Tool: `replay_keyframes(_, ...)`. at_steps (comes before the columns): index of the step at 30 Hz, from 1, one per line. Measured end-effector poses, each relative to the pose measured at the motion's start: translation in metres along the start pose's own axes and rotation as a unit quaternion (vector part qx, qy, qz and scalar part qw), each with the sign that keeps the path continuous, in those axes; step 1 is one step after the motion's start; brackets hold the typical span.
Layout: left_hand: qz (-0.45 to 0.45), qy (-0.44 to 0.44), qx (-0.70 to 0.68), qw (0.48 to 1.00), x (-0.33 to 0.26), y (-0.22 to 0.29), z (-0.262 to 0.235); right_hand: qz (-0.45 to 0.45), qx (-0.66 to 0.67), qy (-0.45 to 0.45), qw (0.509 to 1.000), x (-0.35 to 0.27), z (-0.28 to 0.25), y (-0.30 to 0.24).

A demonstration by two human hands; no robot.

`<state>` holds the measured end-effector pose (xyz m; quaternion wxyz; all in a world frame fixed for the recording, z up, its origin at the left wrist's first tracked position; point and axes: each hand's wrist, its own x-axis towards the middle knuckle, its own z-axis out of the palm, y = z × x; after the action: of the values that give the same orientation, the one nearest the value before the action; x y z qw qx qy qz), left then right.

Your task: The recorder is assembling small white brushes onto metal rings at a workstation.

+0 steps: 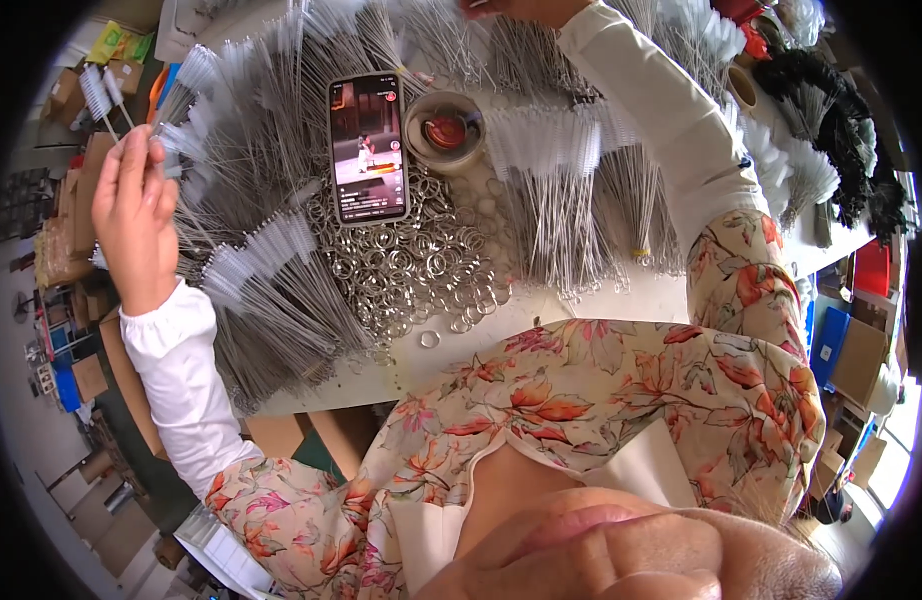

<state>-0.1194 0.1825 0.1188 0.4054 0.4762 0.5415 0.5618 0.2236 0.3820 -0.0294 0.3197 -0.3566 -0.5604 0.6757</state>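
My left hand (136, 215) is raised at the left edge of the table, thumb and fingers pinched together. Between them are the wire stems of two small white-bristled brushes (101, 98), bristle ends pointing up. Below and beside this hand lie thick bundles of similar wire-handled brushes (266, 270). My right hand (526, 8) reaches to the far side of the table; the top edge of the picture cuts it off, so its fingers are mostly hidden. Brush bundles (431, 45) lie near it.
A propped phone (367, 150) with a lit screen stands among a pile of metal rings (421, 250). Beside it is a round container (446, 132) with something red inside. More brush bundles (556, 190) lie right of centre; black-bristled brushes (811, 95) are at the far right. Cardboard boxes (856, 360) stand beyond.
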Motion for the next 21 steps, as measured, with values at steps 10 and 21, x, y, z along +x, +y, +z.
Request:
replay_keyframes(10, 0.017, 0.029, 0.018, 0.999, -0.054, 0.008, -0.016, -0.277, -0.411, 0.090, 0.864, -0.043, -0.101, -0.006)
replay_keyframes(21, -0.066, 0.107, 0.040, 0.991, -0.159, 0.006, -0.061, 0.003, -0.681, 0.210, 0.702, -0.053, -0.010, 0.037)
